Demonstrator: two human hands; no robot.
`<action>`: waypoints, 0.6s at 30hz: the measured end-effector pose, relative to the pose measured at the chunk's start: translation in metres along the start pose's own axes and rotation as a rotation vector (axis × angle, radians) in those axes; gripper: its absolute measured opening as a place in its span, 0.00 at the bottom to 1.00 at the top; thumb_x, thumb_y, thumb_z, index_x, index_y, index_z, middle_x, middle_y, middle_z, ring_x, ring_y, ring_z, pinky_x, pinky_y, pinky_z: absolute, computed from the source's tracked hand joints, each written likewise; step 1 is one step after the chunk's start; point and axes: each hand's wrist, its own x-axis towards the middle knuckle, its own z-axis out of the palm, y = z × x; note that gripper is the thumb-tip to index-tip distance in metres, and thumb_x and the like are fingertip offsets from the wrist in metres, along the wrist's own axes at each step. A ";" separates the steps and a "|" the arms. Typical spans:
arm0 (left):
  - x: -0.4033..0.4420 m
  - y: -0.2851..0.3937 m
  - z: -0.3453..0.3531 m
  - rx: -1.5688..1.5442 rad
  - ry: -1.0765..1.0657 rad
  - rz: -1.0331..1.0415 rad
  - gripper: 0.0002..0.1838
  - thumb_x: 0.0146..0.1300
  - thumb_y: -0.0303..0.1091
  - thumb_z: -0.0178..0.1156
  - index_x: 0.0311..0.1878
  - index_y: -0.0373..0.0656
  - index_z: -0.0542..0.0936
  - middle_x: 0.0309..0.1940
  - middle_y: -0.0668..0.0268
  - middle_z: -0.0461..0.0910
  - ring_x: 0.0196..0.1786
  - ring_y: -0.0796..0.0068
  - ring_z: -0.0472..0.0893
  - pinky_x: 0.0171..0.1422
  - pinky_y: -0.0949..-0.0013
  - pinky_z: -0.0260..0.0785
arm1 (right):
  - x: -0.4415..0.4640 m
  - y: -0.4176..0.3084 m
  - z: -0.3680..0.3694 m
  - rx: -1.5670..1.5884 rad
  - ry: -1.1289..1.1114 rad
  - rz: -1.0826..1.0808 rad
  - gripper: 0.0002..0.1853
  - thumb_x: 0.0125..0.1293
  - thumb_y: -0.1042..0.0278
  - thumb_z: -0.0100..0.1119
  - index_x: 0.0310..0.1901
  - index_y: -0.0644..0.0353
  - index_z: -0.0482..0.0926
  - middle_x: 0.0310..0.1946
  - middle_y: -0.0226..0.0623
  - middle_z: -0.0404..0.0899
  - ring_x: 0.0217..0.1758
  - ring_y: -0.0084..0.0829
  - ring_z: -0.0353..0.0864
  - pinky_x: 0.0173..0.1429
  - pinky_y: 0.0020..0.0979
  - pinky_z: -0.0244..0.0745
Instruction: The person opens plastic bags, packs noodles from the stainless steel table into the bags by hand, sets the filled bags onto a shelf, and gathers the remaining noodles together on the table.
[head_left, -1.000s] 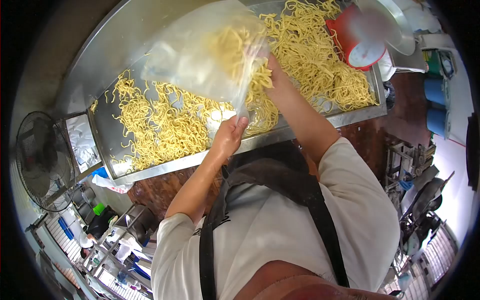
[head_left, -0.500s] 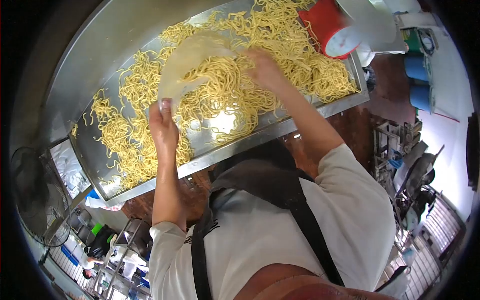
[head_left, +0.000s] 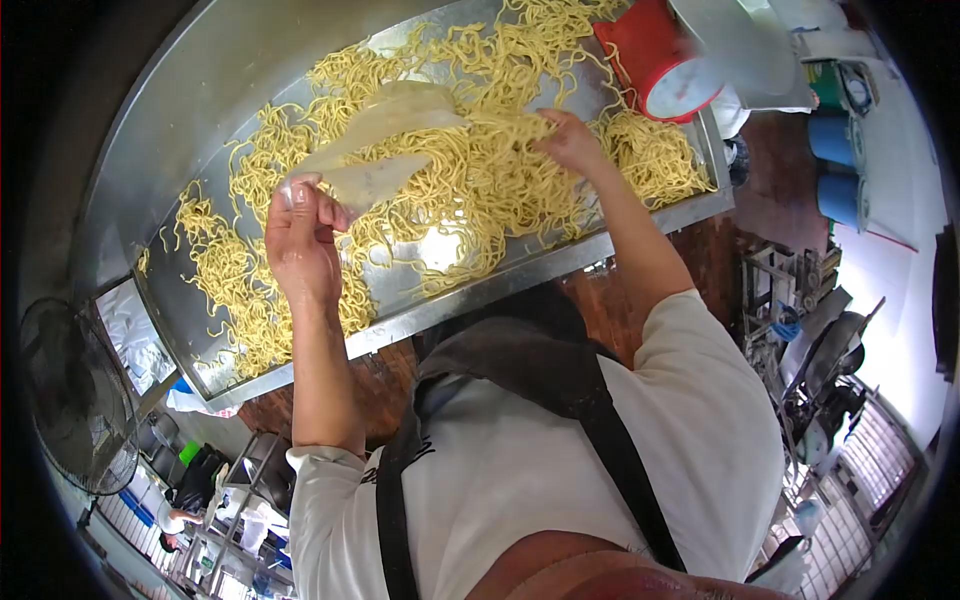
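Note:
Loose yellow noodles [head_left: 480, 200] lie in heaps and scattered strands across a wide metal tray [head_left: 500, 262]. My left hand [head_left: 305, 235] is raised over the tray's near left part, its fingers closed on the edge of a clear plastic bag [head_left: 385, 120]. The bag spreads to the right over the noodles, and strands show beneath and through it. My right hand [head_left: 575, 145] is right of the bag, its fingers pinched on some noodles at the middle of the heap; those strands are slightly blurred.
A red container [head_left: 645, 50] with a pale round end lies tilted at the tray's far right corner. A fan [head_left: 75, 400] stands at the left. Blue drums [head_left: 838, 200] are at the right, and a metal rack with pans [head_left: 835, 355] is below them. Another person [head_left: 170, 525] is far behind at lower left.
My left hand has moved left with the bag, stretching it out flatter. My right hand has moved right, away from the bag, and noodles have shifted with it.

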 end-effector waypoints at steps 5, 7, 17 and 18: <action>-0.006 0.000 -0.007 0.077 -0.002 -0.041 0.15 0.72 0.36 0.57 0.55 0.37 0.77 0.26 0.71 0.70 0.29 0.79 0.68 0.37 0.76 0.62 | -0.033 -0.033 -0.033 0.748 0.082 0.051 0.31 0.51 0.78 0.67 0.61 0.63 0.72 0.46 0.34 0.83 0.44 0.27 0.82 0.47 0.26 0.78; -0.012 -0.002 -0.003 0.092 -0.071 -0.074 0.18 0.69 0.34 0.58 0.59 0.37 0.75 0.27 0.72 0.71 0.29 0.81 0.68 0.36 0.77 0.61 | -0.042 -0.070 -0.054 0.639 -0.076 -0.040 0.31 0.52 0.77 0.67 0.61 0.64 0.72 0.48 0.35 0.82 0.47 0.28 0.82 0.51 0.28 0.78; -0.068 -0.032 0.047 0.138 -0.375 -0.313 0.39 0.61 0.24 0.62 0.75 0.38 0.58 0.33 0.73 0.71 0.33 0.83 0.71 0.41 0.78 0.63 | 0.048 -0.137 0.108 0.075 -0.522 -0.169 0.29 0.58 0.56 0.65 0.59 0.64 0.75 0.50 0.52 0.81 0.53 0.39 0.80 0.57 0.38 0.74; -0.072 -0.032 0.048 0.155 -0.364 -0.294 0.42 0.59 0.27 0.64 0.75 0.36 0.55 0.32 0.73 0.70 0.34 0.81 0.70 0.42 0.74 0.63 | 0.047 -0.152 0.127 0.508 -0.378 -0.077 0.28 0.60 0.59 0.65 0.59 0.64 0.75 0.51 0.51 0.81 0.52 0.38 0.80 0.58 0.39 0.74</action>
